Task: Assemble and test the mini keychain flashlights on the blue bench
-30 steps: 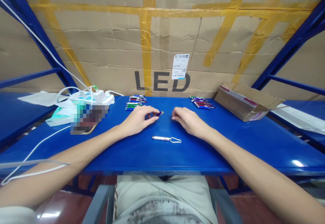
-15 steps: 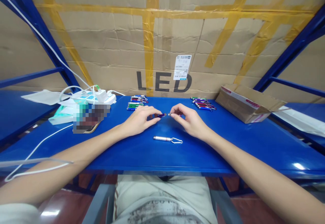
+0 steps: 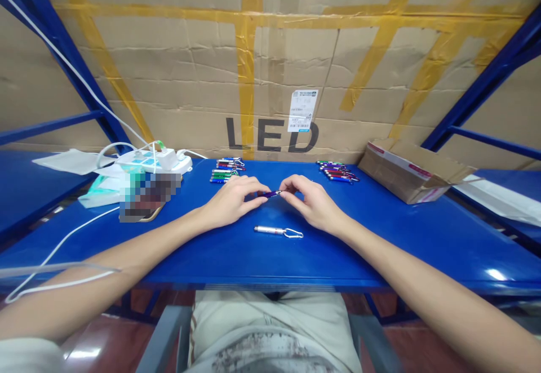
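Between my fingers is a slim purple keychain flashlight (image 3: pixel 271 194), held level just above the blue table. The fingertips of my left hand (image 3: pixel 236 199) pinch its body. At its right end, my right hand (image 3: pixel 311 201) closes thumb and forefinger on the small silvery end piece, mostly covered by the fingertips. The two parts meet, though I cannot tell whether they are joined. Nearer to me lies a silver keychain flashlight (image 3: pixel 269 230) with a carabiner clip (image 3: pixel 293 233) at its right end.
Several coloured flashlights lie in a left row (image 3: pixel 224 173) and a right row (image 3: pixel 338 173). An opened cardboard box (image 3: pixel 406 178) stands at the right. At the left are a white power strip (image 3: pixel 181 164), cables and a blurred phone (image 3: pixel 157 215). A large carton (image 3: pixel 190 80) walls the back.
The small silvery piece in my right fingers was slightly apart from the purple body; now the two touch. Both hands stay in almost the same place.
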A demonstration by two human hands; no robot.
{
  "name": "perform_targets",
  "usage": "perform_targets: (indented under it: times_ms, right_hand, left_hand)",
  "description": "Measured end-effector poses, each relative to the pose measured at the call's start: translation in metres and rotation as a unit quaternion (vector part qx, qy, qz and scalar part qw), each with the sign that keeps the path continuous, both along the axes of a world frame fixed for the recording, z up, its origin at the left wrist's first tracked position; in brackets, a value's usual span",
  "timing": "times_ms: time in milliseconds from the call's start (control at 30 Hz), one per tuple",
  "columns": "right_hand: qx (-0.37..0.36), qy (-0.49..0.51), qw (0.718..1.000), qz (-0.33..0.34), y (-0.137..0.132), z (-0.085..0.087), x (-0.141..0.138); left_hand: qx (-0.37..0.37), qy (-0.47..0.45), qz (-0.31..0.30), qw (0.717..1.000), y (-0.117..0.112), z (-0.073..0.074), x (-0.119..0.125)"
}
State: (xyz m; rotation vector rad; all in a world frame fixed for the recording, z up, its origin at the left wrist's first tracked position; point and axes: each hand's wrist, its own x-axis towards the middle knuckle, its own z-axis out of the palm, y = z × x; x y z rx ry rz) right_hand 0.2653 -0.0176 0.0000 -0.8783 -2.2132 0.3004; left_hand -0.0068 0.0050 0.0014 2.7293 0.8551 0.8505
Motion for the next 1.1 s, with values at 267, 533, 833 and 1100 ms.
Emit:
perform_targets:
  times_ms: [267,533,833,1100]
  right_hand:
    - [0.037,-0.049,0.998,0.011,-0.001,0.001,0.003]
    - [0.006,-0.032,0.999,0.003,-0.002,0.002,0.0]
    - [-0.208,0.112,0.972,0.019,0.008,-0.006,-0.004]
    - [-0.112,0.06,0.992,0.001,0.002,-0.001,-0.004]
  left_hand:
    - [0.033,0.027,-0.008,0.999,0.0,0.001,-0.002]
    - [0.111,0.063,0.0,0.992,0.0,0.001,-0.003]
    - [0.225,0.099,0.012,0.969,-0.001,0.003,0.0]
    - [0.248,0.107,0.011,0.963,-0.003,0.006,0.003]
